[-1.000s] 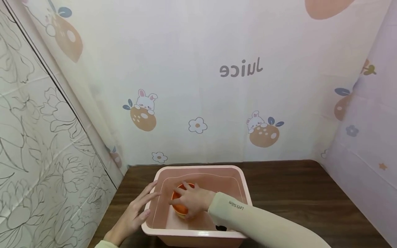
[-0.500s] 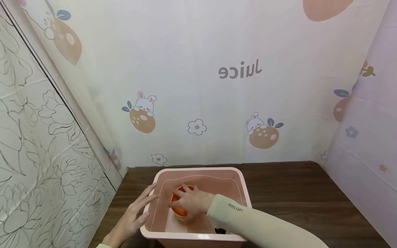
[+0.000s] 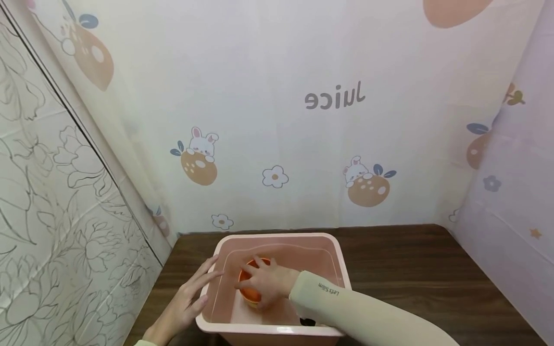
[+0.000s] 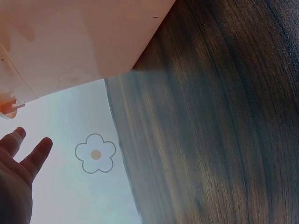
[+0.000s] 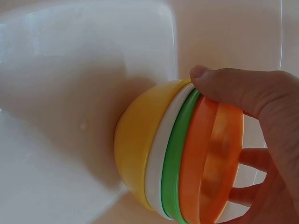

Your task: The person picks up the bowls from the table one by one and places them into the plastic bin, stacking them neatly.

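Observation:
A stack of nested bowls sits inside the pink plastic basin (image 3: 277, 329), towards its left side. In the head view the orange bowl (image 3: 250, 294) shows on top. The right wrist view shows the layers from the side: yellow bowl (image 5: 138, 144), white bowl (image 5: 159, 158), green bowl (image 5: 175, 158) and orange bowl (image 5: 194, 158). My right hand (image 3: 270, 283) grips the stack by its rim, thumb on the near outside and fingers spread across the opening. My left hand (image 3: 183, 302) rests at the basin's left rim with fingers extended, holding nothing.
Dark wood-grain table (image 3: 402, 274) lies under the basin and stretches to the right. A printed curtain (image 3: 277, 120) rises along the table's back edge, with more patterned sheets at both sides. A small black object (image 3: 308, 322) shows beneath the right sleeve.

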Tool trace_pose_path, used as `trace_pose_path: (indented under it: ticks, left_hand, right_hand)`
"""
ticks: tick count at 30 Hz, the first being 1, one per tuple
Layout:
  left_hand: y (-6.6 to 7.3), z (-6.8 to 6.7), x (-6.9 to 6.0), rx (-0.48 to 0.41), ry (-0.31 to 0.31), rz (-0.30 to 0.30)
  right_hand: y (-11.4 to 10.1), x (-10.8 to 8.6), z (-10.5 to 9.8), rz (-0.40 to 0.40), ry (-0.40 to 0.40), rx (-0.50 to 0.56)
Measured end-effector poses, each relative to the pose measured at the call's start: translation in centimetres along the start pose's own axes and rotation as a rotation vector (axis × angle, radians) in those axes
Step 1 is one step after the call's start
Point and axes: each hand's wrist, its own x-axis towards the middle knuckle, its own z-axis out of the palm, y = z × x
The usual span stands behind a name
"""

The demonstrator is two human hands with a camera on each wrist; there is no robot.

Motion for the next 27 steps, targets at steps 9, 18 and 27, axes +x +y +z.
trace_pose_path:
  ticks: [9,18,27]
  left_hand:
    - [-0.08,0.1,-0.11,-0.006,0.005,0.015]
    - [-0.08,0.07,-0.04,-0.009,0.001,0.01]
    - [-0.2,0.1,-0.14,-0.008,0.001,0.003]
  right_hand:
    - [0.02,0.1,0.22,-0.005,0.022,-0.013]
    - [-0.05,0.04,0.18,0.0,0.001,-0.002]
    - [-0.05,0.04,0.04,0.002,-0.015,0.021]
